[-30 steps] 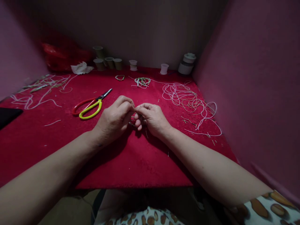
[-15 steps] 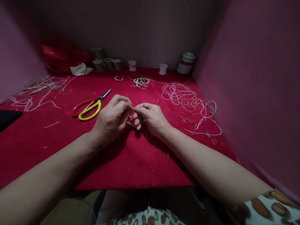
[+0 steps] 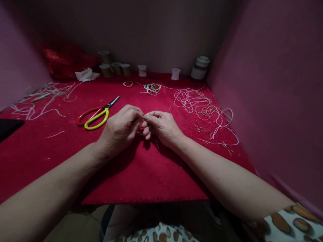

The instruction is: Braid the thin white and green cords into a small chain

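My left hand [image 3: 122,124] and my right hand [image 3: 163,127] meet at the fingertips above the red cloth [image 3: 146,181]. Both are closed in a pinch around a thin cord, mostly hidden by the fingers. A short dark braided piece [image 3: 140,133] shows below, between the hands. Left of my left hand lie scissors [image 3: 97,120] with one red and one yellow handle, blades pointing away to the right. Beyond the hands rest a coiled bundle of white and green cord [image 3: 152,88] and a small braided loop [image 3: 128,84].
Loose cord [image 3: 194,102] spreads at the right, with short cut ends near it. More tangled cord [image 3: 50,94] lies left, by a black flat object [image 3: 10,127]. Spools [image 3: 125,69], small cups [image 3: 176,74], a jar [image 3: 200,68], tissue [image 3: 87,74] and a red bag [image 3: 63,60] line the back.
My left hand has shifted slightly, and the lower fingers of my right hand have curled a little further left. The fingertips remain together.
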`<state>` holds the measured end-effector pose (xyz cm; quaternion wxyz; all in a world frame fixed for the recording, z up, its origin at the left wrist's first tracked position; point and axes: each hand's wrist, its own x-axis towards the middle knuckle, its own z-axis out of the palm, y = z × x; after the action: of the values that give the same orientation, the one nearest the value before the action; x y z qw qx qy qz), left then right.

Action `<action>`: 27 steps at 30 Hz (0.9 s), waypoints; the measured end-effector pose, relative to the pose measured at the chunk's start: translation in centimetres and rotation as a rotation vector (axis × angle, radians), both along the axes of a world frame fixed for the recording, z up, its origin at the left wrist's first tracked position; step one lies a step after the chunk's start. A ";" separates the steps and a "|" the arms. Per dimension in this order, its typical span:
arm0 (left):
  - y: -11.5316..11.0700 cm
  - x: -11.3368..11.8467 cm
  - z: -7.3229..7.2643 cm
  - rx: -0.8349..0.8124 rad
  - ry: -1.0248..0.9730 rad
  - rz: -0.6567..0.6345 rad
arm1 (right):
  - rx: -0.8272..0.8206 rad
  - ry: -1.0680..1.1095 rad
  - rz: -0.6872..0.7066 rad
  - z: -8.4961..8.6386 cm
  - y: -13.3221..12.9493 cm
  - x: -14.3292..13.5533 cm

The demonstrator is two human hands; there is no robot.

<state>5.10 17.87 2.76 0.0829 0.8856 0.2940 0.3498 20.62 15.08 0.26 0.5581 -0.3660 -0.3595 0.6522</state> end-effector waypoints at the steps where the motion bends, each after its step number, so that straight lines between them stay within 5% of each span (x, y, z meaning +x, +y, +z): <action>1: 0.0 0.0 -0.1 0.015 -0.004 -0.004 | 0.002 0.011 0.004 0.0 0.0 0.0; 15: 1.1 -0.5 -1.0 0.316 0.021 -0.078 | 0.017 0.101 0.033 -0.5 0.2 0.1; 27: 1.0 -0.4 -0.9 0.056 -0.027 -0.052 | 0.021 0.105 0.031 -0.4 0.3 0.2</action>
<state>4.72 18.87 1.82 0.0712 0.8901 0.2600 0.3675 20.79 15.37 -0.14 0.5699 -0.3198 -0.3423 0.6751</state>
